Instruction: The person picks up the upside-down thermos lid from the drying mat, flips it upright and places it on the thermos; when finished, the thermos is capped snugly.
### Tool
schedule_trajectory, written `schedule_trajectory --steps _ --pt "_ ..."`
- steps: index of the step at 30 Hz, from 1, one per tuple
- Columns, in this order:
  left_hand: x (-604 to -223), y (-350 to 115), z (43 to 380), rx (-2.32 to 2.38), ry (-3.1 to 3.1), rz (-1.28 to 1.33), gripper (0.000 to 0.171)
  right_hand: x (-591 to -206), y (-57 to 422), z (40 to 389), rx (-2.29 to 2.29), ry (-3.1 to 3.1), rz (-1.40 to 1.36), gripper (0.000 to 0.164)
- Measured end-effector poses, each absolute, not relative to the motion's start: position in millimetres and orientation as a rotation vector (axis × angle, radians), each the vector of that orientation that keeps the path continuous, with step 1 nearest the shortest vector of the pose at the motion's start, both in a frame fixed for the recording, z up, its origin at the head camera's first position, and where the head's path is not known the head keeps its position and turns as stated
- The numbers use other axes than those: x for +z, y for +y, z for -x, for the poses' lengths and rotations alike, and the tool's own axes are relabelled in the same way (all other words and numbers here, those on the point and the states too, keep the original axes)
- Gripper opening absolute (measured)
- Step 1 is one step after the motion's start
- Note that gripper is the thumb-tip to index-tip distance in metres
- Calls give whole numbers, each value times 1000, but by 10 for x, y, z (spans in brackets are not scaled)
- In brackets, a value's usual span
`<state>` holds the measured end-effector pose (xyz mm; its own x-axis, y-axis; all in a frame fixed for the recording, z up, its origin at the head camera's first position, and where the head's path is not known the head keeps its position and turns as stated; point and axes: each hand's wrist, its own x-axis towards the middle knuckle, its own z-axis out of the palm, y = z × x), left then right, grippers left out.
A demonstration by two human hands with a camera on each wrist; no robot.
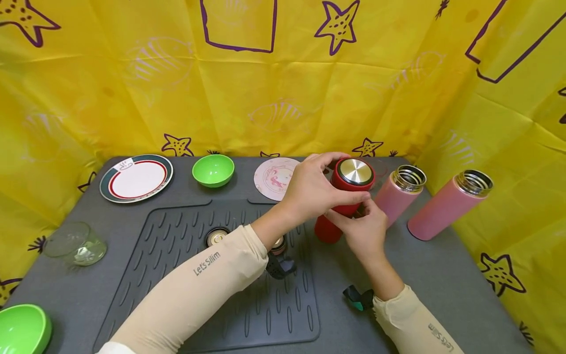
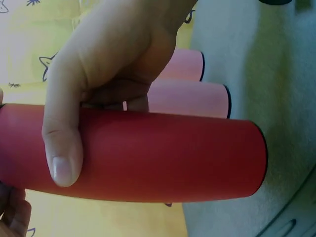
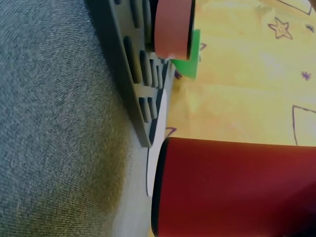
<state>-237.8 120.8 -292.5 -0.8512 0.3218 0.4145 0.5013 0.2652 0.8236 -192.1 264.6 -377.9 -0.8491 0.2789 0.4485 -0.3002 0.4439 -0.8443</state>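
Observation:
A red thermos bottle with a shiny metal disc on its lid stands slightly tilted in the head view. My left hand grips it around the top, fingers behind and thumb across the front. Lower down, my right hand holds the body from the right side. In the left wrist view the right thumb lies across the red body, with a few left fingertips at the left edge. The right wrist view shows the bottle's dark-rimmed base, with neither hand clearly visible.
Two lidless pink thermos bottles stand to the right. Upturned lids lie on a grey ridged mat. Around it are a plate, green bowls, a pink-patterned disc and a glass.

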Motion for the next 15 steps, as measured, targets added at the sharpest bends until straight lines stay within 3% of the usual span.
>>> schedule_trajectory --steps 15 --pt "-2952 1150 2447 -1713 -2401 902 69 -3772 2710 1925 1507 -2220 -69 46"
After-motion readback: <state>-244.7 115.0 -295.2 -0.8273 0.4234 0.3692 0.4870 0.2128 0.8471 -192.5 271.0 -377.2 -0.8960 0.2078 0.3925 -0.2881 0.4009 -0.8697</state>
